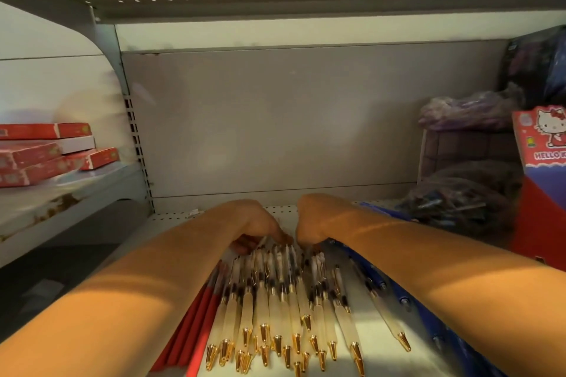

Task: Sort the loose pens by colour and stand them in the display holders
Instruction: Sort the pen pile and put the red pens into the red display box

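Several cream pens with gold tips lie side by side on the white shelf, tips pointing toward me. Red pens lie along their left and blue pens along their right, partly under my right forearm. My left hand and my right hand sit at the far ends of the cream pens with fingers curled down into them. The fingertips are hidden, so which pens they grip is unclear. No display holder is plainly visible.
A red Hello Kitty box stands at the right edge, with dark plastic bags of stock beside it. Red flat boxes are stacked on the neighbouring shelf at left. A shelf board hangs overhead.
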Demonstrator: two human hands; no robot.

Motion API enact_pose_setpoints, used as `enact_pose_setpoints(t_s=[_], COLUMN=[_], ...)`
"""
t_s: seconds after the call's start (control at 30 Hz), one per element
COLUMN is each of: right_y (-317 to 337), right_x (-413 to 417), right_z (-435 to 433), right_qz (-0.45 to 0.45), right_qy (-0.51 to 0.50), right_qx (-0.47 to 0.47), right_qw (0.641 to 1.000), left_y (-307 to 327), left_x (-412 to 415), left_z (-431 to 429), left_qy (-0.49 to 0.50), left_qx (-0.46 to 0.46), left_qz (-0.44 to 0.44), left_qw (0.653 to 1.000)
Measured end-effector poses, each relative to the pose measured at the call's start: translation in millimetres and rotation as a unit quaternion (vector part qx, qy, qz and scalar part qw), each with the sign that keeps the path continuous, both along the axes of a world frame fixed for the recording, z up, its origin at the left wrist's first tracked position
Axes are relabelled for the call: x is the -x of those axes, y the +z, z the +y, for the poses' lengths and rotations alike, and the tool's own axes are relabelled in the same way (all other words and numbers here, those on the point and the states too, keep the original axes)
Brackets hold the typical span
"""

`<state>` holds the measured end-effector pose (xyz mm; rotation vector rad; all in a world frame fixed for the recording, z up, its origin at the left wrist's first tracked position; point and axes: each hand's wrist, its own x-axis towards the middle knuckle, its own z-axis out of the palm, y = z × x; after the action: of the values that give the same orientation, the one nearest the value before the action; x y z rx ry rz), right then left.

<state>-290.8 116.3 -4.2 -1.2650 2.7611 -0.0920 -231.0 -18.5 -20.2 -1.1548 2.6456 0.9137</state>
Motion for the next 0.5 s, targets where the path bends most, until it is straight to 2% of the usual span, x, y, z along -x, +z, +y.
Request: enact_pose_setpoints(t_s=[0.13,0.3,0.5], right_y=[5.3,13.3,11.5], right_x=[2.2,-1.1,-1.5], right_z=[-4.6,-12.9,-23.3], right_qz=[0.003,-0.06,-0.102], right_qy=[-0.013,-0.008,-0.002], right_qx=[-0.001,-0.158,-0.195], right_qw=[1.0,0.986,0.976], left_y=[2.5,0.4,-2.9], left_x=[2.7,5.5,13.7], left_z=[-3.0,-2.3,5.9], left_qy=[-0.004,-0.011,-0.027], left_qx=[-0.028,-0.038,-0.052], left_qz=[-0.033,-0.021,-0.008], left_qw=[0.999,0.999,0.998])
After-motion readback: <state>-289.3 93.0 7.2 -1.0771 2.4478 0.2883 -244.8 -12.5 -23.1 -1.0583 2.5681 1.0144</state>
